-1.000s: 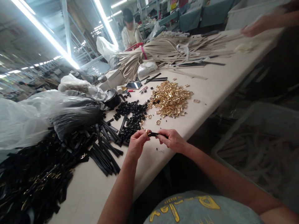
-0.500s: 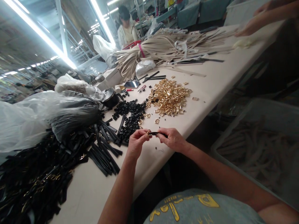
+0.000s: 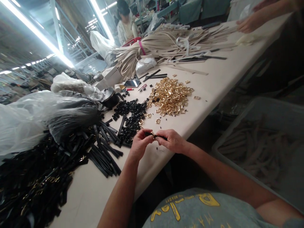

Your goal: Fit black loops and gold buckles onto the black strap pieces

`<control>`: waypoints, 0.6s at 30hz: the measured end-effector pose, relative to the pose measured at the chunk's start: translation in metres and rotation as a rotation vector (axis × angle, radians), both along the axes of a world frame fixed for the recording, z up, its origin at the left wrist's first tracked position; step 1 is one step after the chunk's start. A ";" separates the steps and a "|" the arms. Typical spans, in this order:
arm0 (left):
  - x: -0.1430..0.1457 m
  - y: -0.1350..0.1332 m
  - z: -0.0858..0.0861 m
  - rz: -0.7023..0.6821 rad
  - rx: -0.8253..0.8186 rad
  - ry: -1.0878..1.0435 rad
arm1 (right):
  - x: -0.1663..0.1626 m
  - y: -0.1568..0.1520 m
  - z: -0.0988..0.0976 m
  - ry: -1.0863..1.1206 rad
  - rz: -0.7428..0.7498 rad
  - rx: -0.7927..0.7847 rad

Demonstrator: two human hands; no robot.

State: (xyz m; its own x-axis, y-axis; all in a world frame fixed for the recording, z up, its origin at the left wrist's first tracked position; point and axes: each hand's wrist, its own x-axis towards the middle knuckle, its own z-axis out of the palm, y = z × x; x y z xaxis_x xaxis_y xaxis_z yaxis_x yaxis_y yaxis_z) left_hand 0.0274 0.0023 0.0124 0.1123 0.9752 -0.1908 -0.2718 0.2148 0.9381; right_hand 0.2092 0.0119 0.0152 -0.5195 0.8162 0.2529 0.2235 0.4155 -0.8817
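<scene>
Both hands up just above the near edge of the tabletop (image 3: 213, 85), fingertips almost meeting.
- Left hand (image 3: 140, 142): fingers pinched on a small gold buckle (image 3: 152, 133), right at the end of a short black strap (image 3: 160, 137).
- Right hand (image 3: 172, 141): thumb and fingers clamped on the same black strap, just beside the buckle. Can't tell whether the strap is already through the buckle; the fingers cover it.

Around them:
- Heap of gold buckles (image 3: 169, 99) beyond the hands, a few strays near it.
- Pile of small black loops (image 3: 131, 115) touching that heap's left side.
- Long black straps (image 3: 104, 148) fanned out left of the hands, running into a bigger dark heap under clear plastic bags (image 3: 35, 117).
- Black mug (image 3: 109, 97) and a phone (image 3: 132, 83) behind the loops.
- Bundle of cream straps (image 3: 171, 42) at the far end, with another person's hand (image 3: 247, 23) on its tips.
- Grey bin (image 3: 261, 142) of pale straps beside the table, right.
</scene>
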 end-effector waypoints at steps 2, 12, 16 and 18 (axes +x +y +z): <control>-0.001 0.000 -0.001 0.000 -0.042 -0.020 | 0.000 0.000 0.000 -0.002 0.028 0.025; 0.002 0.000 0.000 -0.013 -0.141 -0.137 | -0.005 0.003 -0.002 -0.020 -0.001 -0.014; 0.005 -0.003 0.000 -0.014 -0.092 -0.133 | -0.006 0.002 -0.004 -0.014 -0.027 0.009; 0.006 -0.004 0.000 -0.026 -0.065 -0.130 | -0.006 0.002 -0.004 -0.012 -0.042 0.019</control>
State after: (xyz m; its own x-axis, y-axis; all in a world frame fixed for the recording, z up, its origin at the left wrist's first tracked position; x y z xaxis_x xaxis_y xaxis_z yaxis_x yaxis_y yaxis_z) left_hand 0.0329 -0.0015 0.0129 0.1649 0.9577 -0.2358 -0.3838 0.2825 0.8791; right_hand 0.2035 0.0136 0.0111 -0.4877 0.8325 0.2627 0.2520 0.4224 -0.8707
